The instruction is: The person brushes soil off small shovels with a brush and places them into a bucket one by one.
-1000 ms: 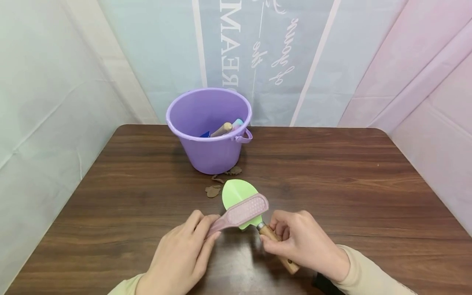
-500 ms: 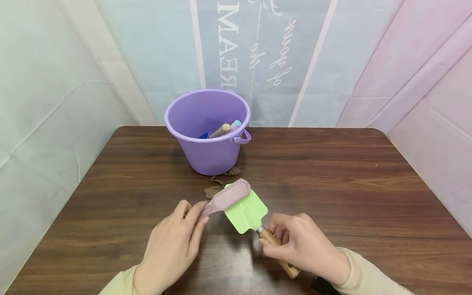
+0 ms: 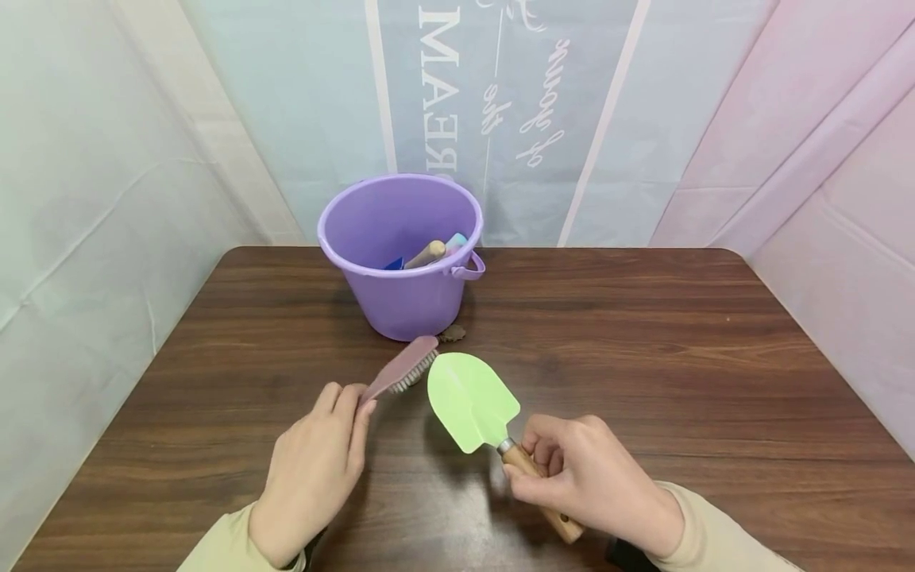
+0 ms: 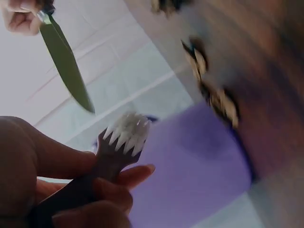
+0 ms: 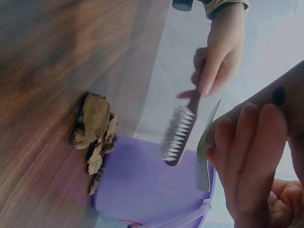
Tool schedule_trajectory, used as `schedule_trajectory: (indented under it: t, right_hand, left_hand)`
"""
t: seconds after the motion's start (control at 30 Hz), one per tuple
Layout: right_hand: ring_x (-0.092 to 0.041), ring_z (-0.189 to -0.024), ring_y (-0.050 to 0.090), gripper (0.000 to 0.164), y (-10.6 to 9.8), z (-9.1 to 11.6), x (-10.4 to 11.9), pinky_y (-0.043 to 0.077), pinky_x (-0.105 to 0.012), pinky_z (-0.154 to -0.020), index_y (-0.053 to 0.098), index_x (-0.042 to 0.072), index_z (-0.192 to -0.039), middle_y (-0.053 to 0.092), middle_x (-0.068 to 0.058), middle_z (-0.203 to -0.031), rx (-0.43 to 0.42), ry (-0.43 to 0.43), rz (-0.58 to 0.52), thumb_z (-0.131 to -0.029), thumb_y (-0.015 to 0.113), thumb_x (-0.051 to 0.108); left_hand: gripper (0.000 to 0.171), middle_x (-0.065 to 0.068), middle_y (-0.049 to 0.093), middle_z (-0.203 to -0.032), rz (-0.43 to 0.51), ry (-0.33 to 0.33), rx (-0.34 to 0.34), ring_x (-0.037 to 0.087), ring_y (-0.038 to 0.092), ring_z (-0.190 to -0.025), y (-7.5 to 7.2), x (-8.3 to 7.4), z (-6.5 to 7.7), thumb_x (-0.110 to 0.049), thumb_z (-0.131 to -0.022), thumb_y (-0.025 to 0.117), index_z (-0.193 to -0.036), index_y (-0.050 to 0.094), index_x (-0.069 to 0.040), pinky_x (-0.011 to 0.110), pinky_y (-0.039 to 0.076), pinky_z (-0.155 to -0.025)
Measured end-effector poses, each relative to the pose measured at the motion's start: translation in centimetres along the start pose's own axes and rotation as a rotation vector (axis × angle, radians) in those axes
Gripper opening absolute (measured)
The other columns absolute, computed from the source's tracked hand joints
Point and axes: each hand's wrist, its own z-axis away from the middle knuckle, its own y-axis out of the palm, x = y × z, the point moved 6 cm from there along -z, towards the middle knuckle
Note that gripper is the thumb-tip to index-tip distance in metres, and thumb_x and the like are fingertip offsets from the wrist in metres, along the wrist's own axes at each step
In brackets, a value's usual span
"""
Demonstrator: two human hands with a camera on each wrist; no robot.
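My left hand (image 3: 310, 461) grips the handle of a dusty-pink brush (image 3: 403, 361). The brush is tilted on edge, so its white bristles (image 5: 178, 133) show, and its head is left of the trowel blade. In my right hand (image 3: 589, 481), fingers and thumb hold the wooden handle of a garden trowel (image 3: 468, 397). Its light green blade points forward and left, held above the table. Flat brown clumps (image 5: 95, 116), perhaps dried clay or soil, lie on the table before the bucket; in the head view the brush covers some, and one clump (image 3: 452, 334) shows beside it.
A purple bucket (image 3: 411, 310) stands upright at the back of the dark wooden table (image 3: 643, 342). Inside lean a wooden handle (image 3: 426, 254), a blue piece (image 3: 395, 264) and a pale blue and pink thing (image 3: 455, 242). Cloth curtains (image 3: 557, 199) enclose the table.
The brush has come off the trowel blade, moving left and slightly forward, and has turned so its bristles show. My left hand moved left with it. The trowel stays almost where it was.
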Motion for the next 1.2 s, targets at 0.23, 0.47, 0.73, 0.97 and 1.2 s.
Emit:
schedule_trajectory:
  t: [0.23,0.47,0.73,0.97,1.2]
  right_hand:
    - [0.017,-0.046,0.037,0.029,-0.3,-0.2,0.0,0.034,-0.006,-0.042,0.050,0.025,-0.065,0.046,0.020,-0.054,-0.005,0.022,-0.031,-0.065,0.075,0.011]
    - [0.017,-0.046,0.038,0.028,-0.3,-0.3,-0.2,0.034,-0.007,-0.041,0.051,0.025,-0.065,0.046,0.020,-0.055,-0.005,0.045,-0.035,-0.066,0.075,0.011]
    - [0.017,-0.046,0.038,0.028,-0.3,-0.2,-0.1,0.035,-0.006,-0.042,0.050,0.024,-0.065,0.047,0.019,-0.055,-0.002,0.037,-0.033,-0.065,0.075,0.012]
    - [0.017,-0.046,0.038,0.028,-0.2,0.0,0.0,0.034,-0.006,-0.042,0.050,0.025,-0.066,0.047,0.020,-0.054,0.005,0.021,-0.048,-0.065,0.074,0.010]
    - [0.017,-0.047,0.038,0.028,-0.2,0.2,0.2,0.034,-0.005,-0.043,0.050,0.025,-0.065,0.047,0.020,-0.054,0.003,0.007,-0.033,-0.064,0.075,0.011]
  left_hand:
    - [0.018,-0.011,0.041,-0.062,0.340,-0.037,0.335,0.001,0.038,-0.056,2.0,-0.6,0.5,-0.018,-0.096,0.049,-0.081,0.058,-0.016,0.020,0.037,-0.053]
    - [0.039,-0.007,0.040,-0.058,0.883,-0.057,0.710,-0.003,0.033,-0.043,4.2,-2.3,1.8,-0.031,-0.101,0.035,-0.095,0.063,-0.004,0.017,0.032,-0.038]
    - [0.046,-0.002,0.041,-0.060,1.150,-0.157,0.889,0.000,0.032,-0.038,4.7,-3.3,2.5,-0.033,-0.102,0.030,-0.098,0.057,0.004,0.017,0.025,-0.032]
    - [0.044,-0.001,0.041,-0.062,1.103,-0.142,0.821,0.000,0.034,-0.040,3.7,-2.1,1.5,-0.032,-0.102,0.029,-0.100,0.058,0.001,0.017,0.027,-0.032]
    - [0.046,-0.001,0.040,-0.063,1.096,-0.179,0.703,0.001,0.034,-0.042,2.9,0.0,-0.2,-0.030,-0.103,0.028,-0.103,0.056,0.007,0.017,0.028,-0.034]
